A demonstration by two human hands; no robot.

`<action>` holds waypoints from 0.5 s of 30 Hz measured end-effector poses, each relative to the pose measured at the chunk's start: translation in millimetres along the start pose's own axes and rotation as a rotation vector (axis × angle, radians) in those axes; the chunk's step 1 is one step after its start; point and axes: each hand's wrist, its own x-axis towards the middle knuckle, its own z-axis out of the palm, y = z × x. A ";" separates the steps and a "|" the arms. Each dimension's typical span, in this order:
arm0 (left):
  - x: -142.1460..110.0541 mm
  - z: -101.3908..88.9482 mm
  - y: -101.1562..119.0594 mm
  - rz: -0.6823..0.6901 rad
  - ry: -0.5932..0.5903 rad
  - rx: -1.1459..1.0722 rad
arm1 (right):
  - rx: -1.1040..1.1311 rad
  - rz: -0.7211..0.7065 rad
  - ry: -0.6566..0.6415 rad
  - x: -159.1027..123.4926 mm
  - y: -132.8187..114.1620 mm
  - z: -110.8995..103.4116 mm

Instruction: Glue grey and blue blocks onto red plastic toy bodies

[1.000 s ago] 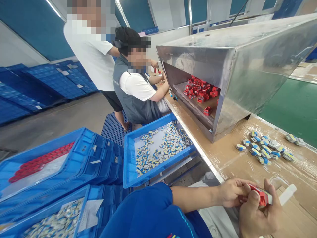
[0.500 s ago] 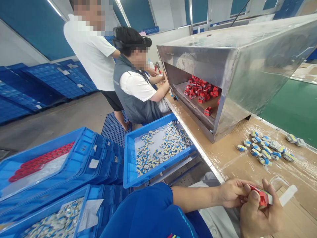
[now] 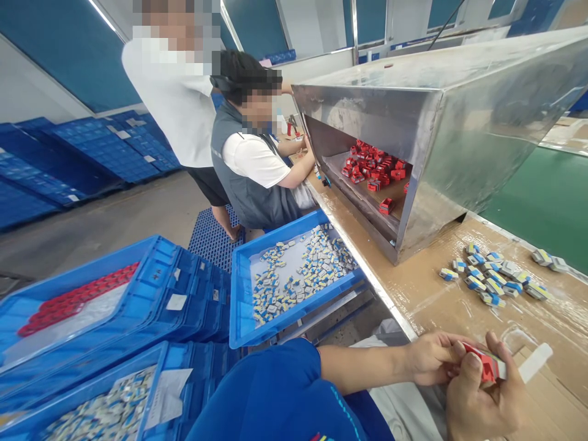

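Low at the right, both my hands are closed round a red plastic housing [image 3: 489,369] with a pale part along its side. My left hand [image 3: 434,360] grips its left end between thumb and fingers. From the near side my right hand [image 3: 487,401] holds it, thumb on top and fingers behind. Fingers cover much of the piece. Just beyond my right hand a white strip [image 3: 535,362] lies on the cardboard-covered bench [image 3: 427,303]. Several small white, blue and yellow blocks [image 3: 493,280] sit in a loose group further back on the bench.
A metal hood [image 3: 478,147] stands on the bench over many red housings [image 3: 374,165]. At the bench's left edge is a blue tray [image 3: 241,306] of small blocks. Stacked blue crates [image 3: 156,294] stand at left. A seated co-worker [image 3: 250,165] and a standing person [image 3: 174,104] are beyond.
My hands and the red housing hold almost the same pose. The standing person has leaned right, one arm now reaching behind the seated co-worker toward the hood.
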 end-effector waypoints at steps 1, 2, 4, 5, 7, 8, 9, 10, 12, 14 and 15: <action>-0.4 -0.1 0.1 0.001 -0.006 -0.001 | -0.006 0.001 -0.002 -0.2 0.7 -0.3; -0.7 -0.3 0.2 0.004 -0.011 -0.002 | -0.007 -0.002 -0.002 -0.2 1.4 -0.7; -0.9 -0.7 0.1 0.010 -0.010 -0.009 | 0.000 -0.015 -0.006 -0.1 2.5 -1.4; -0.7 -1.0 -0.1 0.011 -0.007 -0.012 | 0.001 -0.021 -0.007 0.0 2.8 -1.8; -0.2 -1.7 -0.6 0.009 0.004 -0.013 | 0.000 -0.017 -0.014 0.0 3.0 -2.5; 0.2 -2.1 -1.0 0.004 0.009 -0.013 | -0.004 -0.011 -0.021 -0.1 2.8 -2.9; 0.5 -2.4 -1.4 0.000 0.013 -0.013 | -0.007 -0.002 -0.028 -0.4 2.5 -3.4; 0.8 -2.8 -1.8 -0.004 0.014 -0.012 | -0.008 0.008 -0.035 -0.8 2.1 -3.8; 1.3 -3.5 -2.5 -0.006 0.010 -0.011 | -0.010 0.030 -0.052 -1.4 1.2 -4.5; 1.6 -4.1 -3.0 -0.007 0.005 -0.009 | -0.017 0.043 -0.063 -1.6 0.3 -4.6; 1.7 -4.4 -3.0 -0.008 0.002 -0.009 | -0.021 0.044 -0.057 -1.4 0.0 -4.4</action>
